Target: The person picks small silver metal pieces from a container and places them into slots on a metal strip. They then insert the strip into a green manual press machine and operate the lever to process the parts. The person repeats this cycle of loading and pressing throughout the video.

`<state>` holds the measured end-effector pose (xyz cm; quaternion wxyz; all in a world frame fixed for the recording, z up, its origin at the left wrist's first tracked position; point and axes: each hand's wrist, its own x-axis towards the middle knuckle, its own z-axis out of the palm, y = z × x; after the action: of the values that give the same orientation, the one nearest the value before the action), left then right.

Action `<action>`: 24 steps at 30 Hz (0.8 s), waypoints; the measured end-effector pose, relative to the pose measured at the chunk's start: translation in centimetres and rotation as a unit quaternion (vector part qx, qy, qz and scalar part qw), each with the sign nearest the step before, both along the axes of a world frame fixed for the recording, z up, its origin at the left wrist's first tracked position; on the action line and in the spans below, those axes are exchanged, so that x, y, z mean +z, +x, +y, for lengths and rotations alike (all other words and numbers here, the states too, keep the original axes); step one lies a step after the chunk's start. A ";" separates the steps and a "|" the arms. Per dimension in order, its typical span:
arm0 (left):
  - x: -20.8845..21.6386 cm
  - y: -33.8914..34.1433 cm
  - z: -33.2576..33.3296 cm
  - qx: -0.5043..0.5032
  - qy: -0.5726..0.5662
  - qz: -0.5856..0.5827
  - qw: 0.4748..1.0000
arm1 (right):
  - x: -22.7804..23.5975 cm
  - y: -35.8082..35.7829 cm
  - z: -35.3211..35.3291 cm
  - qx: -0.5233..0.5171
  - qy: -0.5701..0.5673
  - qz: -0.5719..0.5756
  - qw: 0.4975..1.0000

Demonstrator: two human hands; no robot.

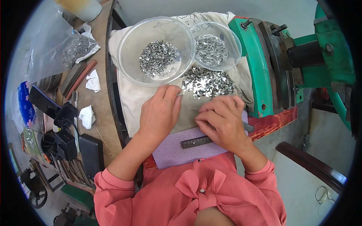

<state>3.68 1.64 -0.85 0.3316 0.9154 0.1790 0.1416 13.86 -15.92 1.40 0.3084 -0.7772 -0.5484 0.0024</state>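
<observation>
My left hand (160,113) is closed in a pinch beside the near rim of a large clear tub (126,62); whatever it grips is too small to make out. To its right, my right hand (223,121) has its fingers curled and thumb drawn in, just below a loose pile of small shiny metal pieces (211,83). Its fingertips are partly hidden. Under that hand a dark slotted metal bar (195,142) lies across a purple cloth (169,150). Short metal pieces (158,56) fill the bottom of the large tub. A smaller clear tub (235,41) holds thin metal pins (211,49).
A green press (260,71) stands close on the right, on a red board (275,119). The left bench (100,113) carries a phone (43,101), a black power bank (91,152), sharpening stones (77,77), crumpled tissues (87,116) and a plastic bag of metal bits (77,49).
</observation>
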 end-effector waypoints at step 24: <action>1.1 -2.8 0.0 -0.021 -0.060 0.056 0.996 | -1.4 2.4 2.6 -0.035 -0.022 -0.074 0.996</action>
<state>0.87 1.67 0.27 0.3780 0.9041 0.1859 0.0721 16.23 -13.30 -0.03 0.2498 -0.8009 -0.5416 -0.0535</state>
